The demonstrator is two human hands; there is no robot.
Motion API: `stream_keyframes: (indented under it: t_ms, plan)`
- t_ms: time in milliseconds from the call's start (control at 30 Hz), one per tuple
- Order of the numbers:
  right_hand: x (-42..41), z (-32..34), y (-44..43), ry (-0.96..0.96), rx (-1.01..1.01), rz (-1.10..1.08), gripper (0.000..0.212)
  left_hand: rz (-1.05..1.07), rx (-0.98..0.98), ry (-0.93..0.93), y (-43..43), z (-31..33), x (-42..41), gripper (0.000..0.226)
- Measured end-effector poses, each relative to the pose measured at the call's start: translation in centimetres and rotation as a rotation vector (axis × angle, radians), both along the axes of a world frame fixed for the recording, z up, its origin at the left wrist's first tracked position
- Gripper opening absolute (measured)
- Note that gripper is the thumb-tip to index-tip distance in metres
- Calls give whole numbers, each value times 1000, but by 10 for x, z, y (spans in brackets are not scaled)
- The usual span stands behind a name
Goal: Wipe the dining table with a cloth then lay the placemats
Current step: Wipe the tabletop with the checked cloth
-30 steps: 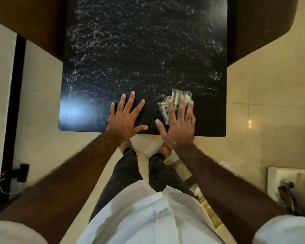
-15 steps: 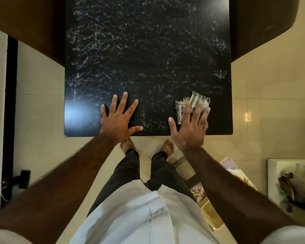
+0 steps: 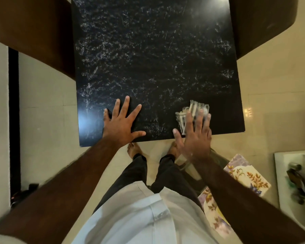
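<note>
The black marble-patterned dining table [image 3: 153, 55] fills the middle of the view, streaked with pale marks. My left hand [image 3: 121, 125] lies flat on its near edge, fingers spread, holding nothing. My right hand [image 3: 195, 136] presses flat on a small striped, fringed cloth [image 3: 192, 112] near the table's near right corner; the cloth's far part shows past my fingertips. Floral placemats [image 3: 248, 175] lie low on the right, beside my right forearm, partly hidden by it.
Brown chairs flank the table at the far left [image 3: 33, 30] and far right [image 3: 264, 23]. A white basin [image 3: 278, 182] with dark items is at the right edge. My bare feet stand on the beige tiled floor [image 3: 48, 120] under the table's near edge.
My right hand has slid the cloth rightward along the near edge, toward the right corner. My left hand has stayed planted on the table.
</note>
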State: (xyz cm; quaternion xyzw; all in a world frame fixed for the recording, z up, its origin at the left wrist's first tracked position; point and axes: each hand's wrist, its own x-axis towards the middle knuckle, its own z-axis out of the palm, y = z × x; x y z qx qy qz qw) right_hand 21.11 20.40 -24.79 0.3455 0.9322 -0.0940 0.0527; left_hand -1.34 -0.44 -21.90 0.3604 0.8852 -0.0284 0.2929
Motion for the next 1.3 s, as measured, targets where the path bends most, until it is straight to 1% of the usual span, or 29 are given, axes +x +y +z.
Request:
stream_keyframes:
  t_ms: [100,233,333,433,567,667,767,833,900,967,1067,1167,1233,1300]
  plan:
    - [-35,2,-3,0,-15,-88,95,-20,1,-11,-2,-1,-5,117]
    - [-66,-2,-53,45,-40,42,91,-33,-10,-17,-3,-2,-6,118]
    - [-55,-6,-90,60,-80,117,88,-64,-6,-9,-8,-3,-14,116]
    - [-25,-11,-92,39,-58,162,87,-88,-11,-16,-15,-4,-23,116]
    - [-9,-11,-63,1,20,56,89,-114,-16,-29,-20,-6,-31,115]
    - [-27,-9,-53,1,25,-23,91,-114,-18,-26,-20,-6,-32,115]
    - [-52,-7,-65,14,17,-72,95,-112,-12,-21,-21,-9,-30,116]
    - [-66,-6,-82,29,-9,-15,95,-115,-6,-14,-22,-10,-30,115]
    - [-70,-6,-104,38,-60,101,93,-125,-1,4,-23,-10,-30,114]
    - [-61,-5,-123,34,-102,201,90,-137,-6,8,-24,-10,-30,115]
    - [-34,-5,-124,38,-108,248,87,-143,-2,13,-25,-12,-30,117]
    - [-23,-4,-95,10,-63,142,87,-121,22,20,-31,-15,-23,114]
    - [-31,-3,-77,-14,-27,24,89,-105,45,33,-37,-20,-17,110]
    - [-49,-3,-70,-6,0,-39,89,-96,69,53,-42,-24,-12,109]
